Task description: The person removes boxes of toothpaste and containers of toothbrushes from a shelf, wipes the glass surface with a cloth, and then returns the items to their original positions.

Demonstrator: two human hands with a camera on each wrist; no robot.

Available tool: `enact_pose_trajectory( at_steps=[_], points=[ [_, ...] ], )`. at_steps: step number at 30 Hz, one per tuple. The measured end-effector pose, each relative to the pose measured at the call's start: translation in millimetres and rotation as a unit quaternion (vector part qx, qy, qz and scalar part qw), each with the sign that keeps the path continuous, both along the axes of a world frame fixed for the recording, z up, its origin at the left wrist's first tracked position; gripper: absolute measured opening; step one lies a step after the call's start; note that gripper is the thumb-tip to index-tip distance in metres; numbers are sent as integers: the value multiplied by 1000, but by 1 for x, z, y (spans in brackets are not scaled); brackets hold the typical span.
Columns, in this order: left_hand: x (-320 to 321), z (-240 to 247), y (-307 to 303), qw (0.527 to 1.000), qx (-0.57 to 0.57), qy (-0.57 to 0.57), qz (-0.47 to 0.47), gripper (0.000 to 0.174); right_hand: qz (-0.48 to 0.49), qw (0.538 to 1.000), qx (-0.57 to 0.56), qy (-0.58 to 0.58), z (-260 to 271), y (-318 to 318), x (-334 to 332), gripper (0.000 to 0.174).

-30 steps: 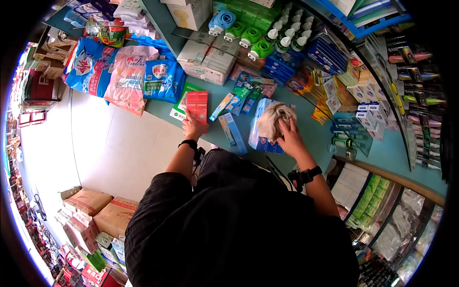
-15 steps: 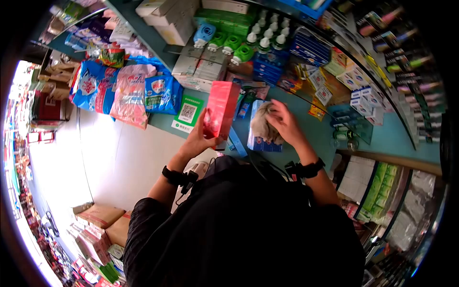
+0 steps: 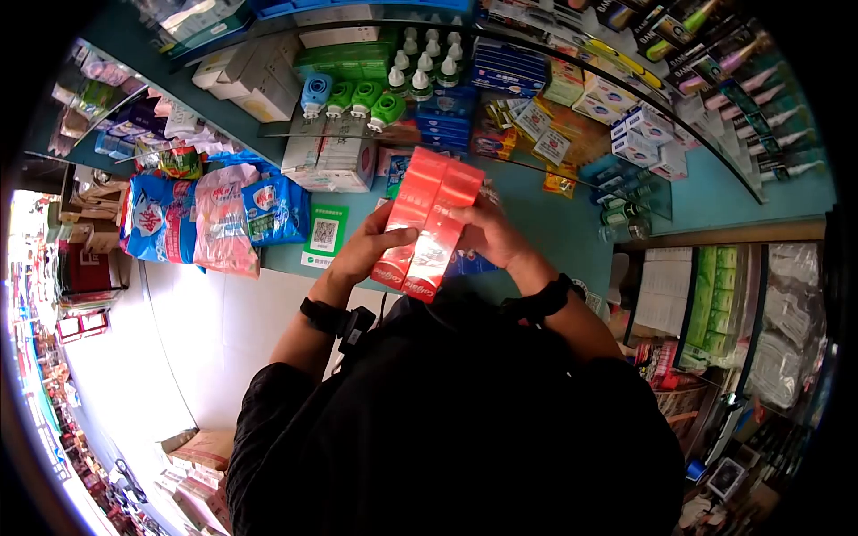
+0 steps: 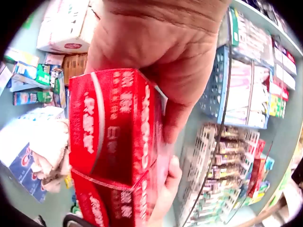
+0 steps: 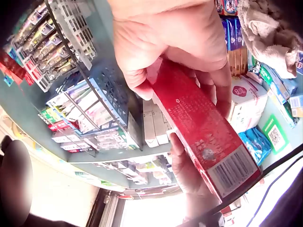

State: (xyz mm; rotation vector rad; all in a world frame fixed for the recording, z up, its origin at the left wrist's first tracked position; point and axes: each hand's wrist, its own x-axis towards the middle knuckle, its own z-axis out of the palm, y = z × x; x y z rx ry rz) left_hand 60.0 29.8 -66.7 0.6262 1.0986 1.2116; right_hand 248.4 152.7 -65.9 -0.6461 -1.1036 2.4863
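Observation:
Two red Colgate toothpaste boxes (image 3: 429, 214) lie side by side as one pack, raised above the counter in front of the person's body. My left hand (image 3: 362, 248) grips the pack's left side, its thumb across the top face. On the opposite side my right hand (image 3: 499, 234) holds the pack, thumb also on top. The left wrist view shows red printed ends of the toothpaste boxes (image 4: 111, 127) close up. A barcode shows on the red box (image 5: 199, 118) in the right wrist view. A crumpled beige cloth (image 4: 49, 146) rests on a blue and white box (image 4: 23, 165).
A green QR code card (image 3: 326, 230) lies on the teal counter (image 3: 572, 259), beside blue and pink detergent bags (image 3: 228, 214). Behind stand white cartons (image 3: 331, 161), green bottles (image 3: 366, 96) and white-capped bottles (image 3: 424, 67). A glass shelf edge (image 3: 715, 152) curves along the right.
My left hand has lifted the red toothpaste boxes off the counter and brought them right, in front of the body. My right hand has left the cloth and now grips the boxes too.

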Motion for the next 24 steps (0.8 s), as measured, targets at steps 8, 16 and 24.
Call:
enact_pose_trajectory(
  at_steps=[8, 16, 24],
  points=[
    [-11, -14, -31, 990, -54, -88, 94, 45, -25, 886, 354, -298, -71, 64, 40, 64],
    [-9, -7, -33, 993, -53, -66, 86, 53, -15, 809, 409, -422, -147, 53, 61, 58],
    [-8, -7, -24, 997, -33, -54, 39, 59, -125, 940, 266, -174, -45, 43, 62, 14]
  ],
)
